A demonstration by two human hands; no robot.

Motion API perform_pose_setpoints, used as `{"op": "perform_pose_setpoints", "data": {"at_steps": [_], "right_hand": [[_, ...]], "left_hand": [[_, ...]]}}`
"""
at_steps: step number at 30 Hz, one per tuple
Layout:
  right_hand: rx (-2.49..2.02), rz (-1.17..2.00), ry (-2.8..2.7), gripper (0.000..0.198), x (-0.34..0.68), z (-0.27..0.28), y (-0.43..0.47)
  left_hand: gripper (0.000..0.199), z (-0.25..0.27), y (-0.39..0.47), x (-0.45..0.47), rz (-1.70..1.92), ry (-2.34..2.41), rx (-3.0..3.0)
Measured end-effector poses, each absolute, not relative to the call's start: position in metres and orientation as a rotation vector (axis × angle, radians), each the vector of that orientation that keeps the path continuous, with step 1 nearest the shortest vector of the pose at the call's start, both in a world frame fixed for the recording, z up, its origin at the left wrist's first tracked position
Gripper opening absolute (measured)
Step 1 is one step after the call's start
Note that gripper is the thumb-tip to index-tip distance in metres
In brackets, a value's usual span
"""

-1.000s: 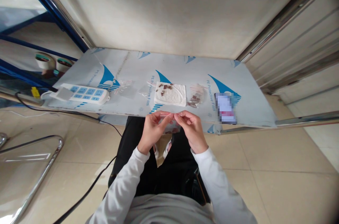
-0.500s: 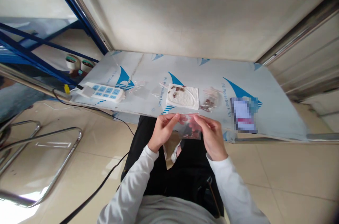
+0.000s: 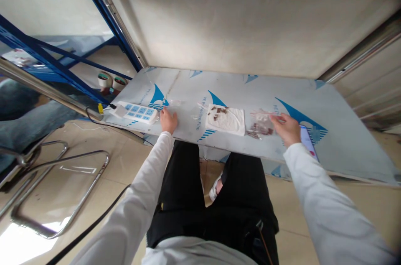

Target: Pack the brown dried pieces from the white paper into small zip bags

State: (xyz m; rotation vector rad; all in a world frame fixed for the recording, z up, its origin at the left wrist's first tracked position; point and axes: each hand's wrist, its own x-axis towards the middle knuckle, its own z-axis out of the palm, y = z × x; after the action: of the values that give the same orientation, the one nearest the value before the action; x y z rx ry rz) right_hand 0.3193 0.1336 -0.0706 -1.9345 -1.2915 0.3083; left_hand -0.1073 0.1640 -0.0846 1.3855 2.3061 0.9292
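My right hand (image 3: 285,128) reaches over the table's right part. Its fingertips pinch the top of a small clear bag of brown parts (image 3: 262,122), which lies on a little pile of such bags. My left hand (image 3: 168,121) rests on the film-covered table (image 3: 219,85) at the left, fingers curled beside empty clear bags (image 3: 174,104); whether it grips one is hidden. Between the hands lies a white pad (image 3: 226,119) with several small brown parts at its far edge.
A white and blue power strip (image 3: 134,111) lies left of my left hand, its black cable running down to the floor. A phone (image 3: 308,141) lies behind my right wrist. Two tape rolls (image 3: 108,81) sit on the blue rack, and a metal chair frame (image 3: 59,198) stands at left.
My hands held one small bag together over my lap. They have spread apart: the right carried the bag to the pile, the left went to the empty bags. The view has swung left.
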Motion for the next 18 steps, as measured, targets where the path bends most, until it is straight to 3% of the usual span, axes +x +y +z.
{"op": "perform_pose_setpoints", "data": {"at_steps": [4, 12, 18], "right_hand": [[-2.058, 0.129, -1.303, 0.067, 0.326, -0.086, 0.136], [-1.880, -0.061, -1.381, 0.051, 0.283, -0.076, 0.097], [-1.773, 0.017, -1.441, 0.044, 0.251, -0.074, 0.076]], "left_hand": [[0.054, -0.082, 0.183, -0.113, 0.784, 2.398, 1.385], [0.057, -0.062, 0.186, -0.121, 0.598, 2.480, 1.441], [0.034, -0.060, 0.162, -0.115, 0.660, 2.497, 1.553]]}}
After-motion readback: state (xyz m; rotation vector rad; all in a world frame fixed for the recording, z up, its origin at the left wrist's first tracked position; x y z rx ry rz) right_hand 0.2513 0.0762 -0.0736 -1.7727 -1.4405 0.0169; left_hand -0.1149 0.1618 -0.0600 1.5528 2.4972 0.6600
